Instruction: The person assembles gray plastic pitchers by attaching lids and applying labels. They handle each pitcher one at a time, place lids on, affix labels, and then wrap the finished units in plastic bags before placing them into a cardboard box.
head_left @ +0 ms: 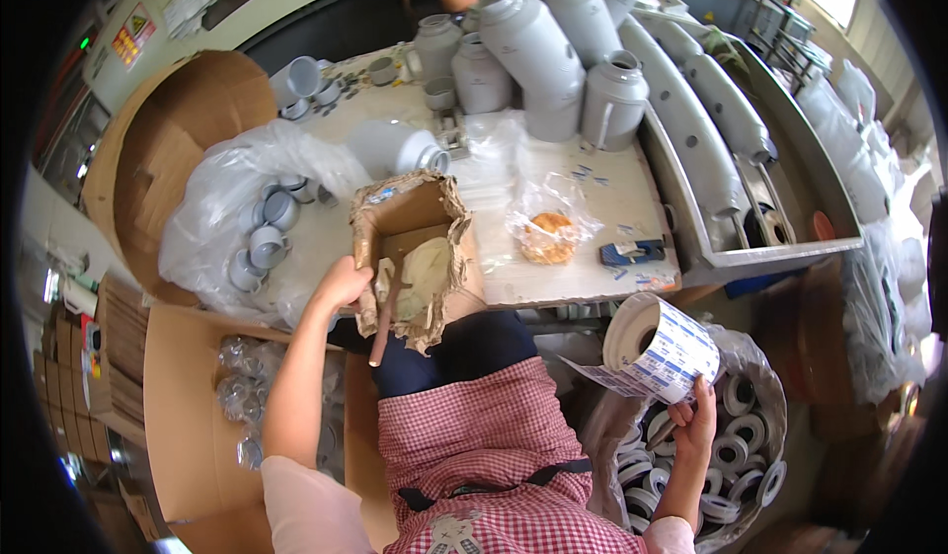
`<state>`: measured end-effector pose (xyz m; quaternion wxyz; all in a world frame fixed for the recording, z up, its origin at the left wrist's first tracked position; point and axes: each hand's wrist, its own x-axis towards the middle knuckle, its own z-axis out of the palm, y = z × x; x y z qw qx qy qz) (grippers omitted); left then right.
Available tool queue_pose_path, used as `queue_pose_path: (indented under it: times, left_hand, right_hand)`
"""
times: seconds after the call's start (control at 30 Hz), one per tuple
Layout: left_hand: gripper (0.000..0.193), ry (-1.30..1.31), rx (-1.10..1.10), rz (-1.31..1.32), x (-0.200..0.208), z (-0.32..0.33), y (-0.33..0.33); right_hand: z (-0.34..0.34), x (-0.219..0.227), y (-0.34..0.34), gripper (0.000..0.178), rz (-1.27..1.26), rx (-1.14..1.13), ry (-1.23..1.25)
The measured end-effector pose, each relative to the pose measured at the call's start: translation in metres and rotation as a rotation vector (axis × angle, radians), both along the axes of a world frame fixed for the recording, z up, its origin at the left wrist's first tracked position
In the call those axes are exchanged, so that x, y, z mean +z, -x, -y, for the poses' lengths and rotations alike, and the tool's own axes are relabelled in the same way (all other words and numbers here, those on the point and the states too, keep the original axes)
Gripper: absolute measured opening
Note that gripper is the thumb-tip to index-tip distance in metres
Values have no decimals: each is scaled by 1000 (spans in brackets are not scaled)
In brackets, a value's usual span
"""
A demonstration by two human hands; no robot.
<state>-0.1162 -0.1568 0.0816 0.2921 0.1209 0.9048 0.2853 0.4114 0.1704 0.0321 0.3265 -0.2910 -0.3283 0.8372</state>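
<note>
Roll of labels (pixel 683 355), pinched low by my right hand (pixel 697 418) near the sack (pixel 768 371); probably light, slick, best gripped through its core. Left hand (pixel 342 283) pinches the soft, torn carton (pixel 466 279) at the table (pixel 622 198) edge.

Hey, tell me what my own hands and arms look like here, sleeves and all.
Your left hand and right hand are ungloved. Both forearms are uncovered too, and no watch or bracelet shows. Plain, pale pink sleeves cover the arms above, the left one ending around the elbow.
</note>
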Motion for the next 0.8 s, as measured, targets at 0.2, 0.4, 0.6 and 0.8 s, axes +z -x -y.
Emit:
queue_pose_path:
  times: [0.2,0.4,0.6,0.8]
  left_hand:
    - [24,-117,-206,-128,93,-17,-4]
    - [24,-157,-418,-261,175,-151,-16]
    - [29,-206,-350,-65,128,-330,-54]
    - [31,-179,-335,-296,30,-388,-66]
  right_hand:
    - [6,-6,-25,28,116,-39,-42]
    - [7,-22,-34,25,86,-102,11]
    - [18,-19,-37,26,182,-136,15]
    - [23,-18,-44,37,208,-210,96]
